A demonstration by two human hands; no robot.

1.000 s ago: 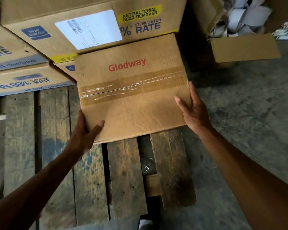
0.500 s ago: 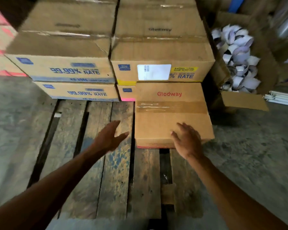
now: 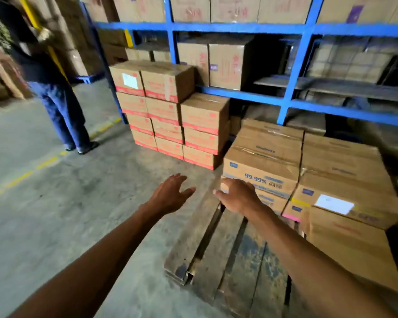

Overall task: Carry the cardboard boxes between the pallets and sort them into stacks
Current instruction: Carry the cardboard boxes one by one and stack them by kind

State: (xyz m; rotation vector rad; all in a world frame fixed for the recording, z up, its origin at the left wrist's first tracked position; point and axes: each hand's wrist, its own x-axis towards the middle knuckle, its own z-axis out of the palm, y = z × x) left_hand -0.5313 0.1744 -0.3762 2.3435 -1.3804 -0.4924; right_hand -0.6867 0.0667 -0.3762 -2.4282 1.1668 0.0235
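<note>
My left hand [image 3: 169, 195] hangs in the air over the concrete floor, fingers spread, holding nothing. My right hand [image 3: 238, 196] is also empty and spread, above the far corner of the wooden pallet [image 3: 218, 255]. On that pallet stand blue-printed cardboard boxes [image 3: 262, 161] in two layers, and the plain brown box [image 3: 352, 249] lies on the boards at the right. Farther back stands a taller stack of red-striped boxes [image 3: 170, 115] on the floor.
Blue shelving [image 3: 296, 65] loaded with cartons runs across the back. Another person in blue trousers [image 3: 60, 111] stands at the left near a yellow post. A dashed yellow line [image 3: 21, 177] crosses the concrete floor on the left.
Both hands let go of the plain brown box, which now lies on the pallet. My view has swung left and upward, bringing the red-striped stack and shelving into sight.
</note>
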